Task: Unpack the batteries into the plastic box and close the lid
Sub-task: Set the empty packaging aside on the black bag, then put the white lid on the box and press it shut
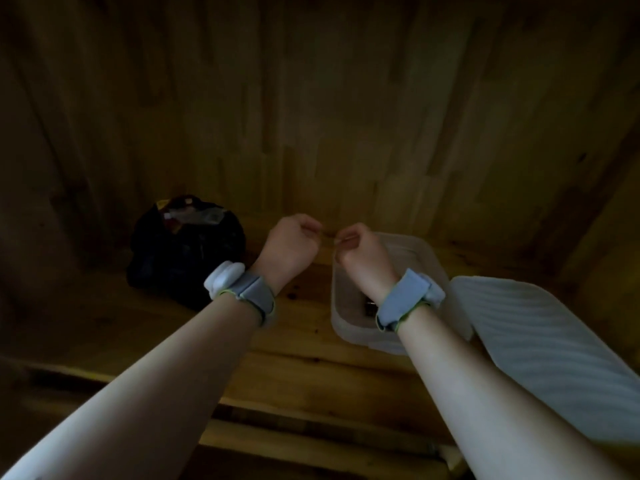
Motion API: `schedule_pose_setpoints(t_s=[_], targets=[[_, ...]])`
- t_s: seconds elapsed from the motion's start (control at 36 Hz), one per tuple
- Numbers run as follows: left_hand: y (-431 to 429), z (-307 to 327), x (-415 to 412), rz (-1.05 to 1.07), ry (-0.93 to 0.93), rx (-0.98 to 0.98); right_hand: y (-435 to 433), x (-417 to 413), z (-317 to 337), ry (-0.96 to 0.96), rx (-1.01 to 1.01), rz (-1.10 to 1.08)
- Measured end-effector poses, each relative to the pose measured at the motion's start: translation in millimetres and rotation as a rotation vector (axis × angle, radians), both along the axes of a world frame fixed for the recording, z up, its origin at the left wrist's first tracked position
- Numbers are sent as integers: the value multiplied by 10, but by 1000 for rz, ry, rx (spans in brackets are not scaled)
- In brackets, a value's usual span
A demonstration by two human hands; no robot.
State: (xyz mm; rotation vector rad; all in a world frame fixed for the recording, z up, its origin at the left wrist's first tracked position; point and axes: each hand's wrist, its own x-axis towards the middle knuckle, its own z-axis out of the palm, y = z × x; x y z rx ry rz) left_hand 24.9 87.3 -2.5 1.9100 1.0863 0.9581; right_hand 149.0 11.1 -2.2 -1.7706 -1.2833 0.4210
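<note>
A clear plastic box [424, 258] stands open on the wooden bench at centre right, with something small and dark at its bottom [369, 307]. Its pale ribbed lid [540, 337] lies to the right, leaning against the box. My left hand [289, 249] and my right hand [363, 256] are raised side by side above the box's far left corner, fingers curled. Between their fingertips they pinch a small object [329, 234], too dim and small to identify. Both wrists wear grey bands.
A dark plastic bag [183, 258] with packaging showing at its open top sits on the bench to the left. Wooden walls close in behind and on both sides. The bench is slatted, with gaps toward its front edge.
</note>
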Motion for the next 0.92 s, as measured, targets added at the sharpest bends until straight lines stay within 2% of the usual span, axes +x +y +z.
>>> schedule_pose_setpoints(t_s=[0.19, 0.39, 0.69, 0.92], targets=[[-223, -46, 471, -97, 16, -33, -340, 398, 0, -10, -19, -64], [-575, -63, 879, -129, 54, 25, -601, 755, -7, -176, -58, -126], [-951, -78, 1352, -335, 300, 111, -942, 1243, -103, -190, -120, -234], [-1162, -76, 1630, -428, 361, 197, -1226, 1642, -191, -264, -193, -325]])
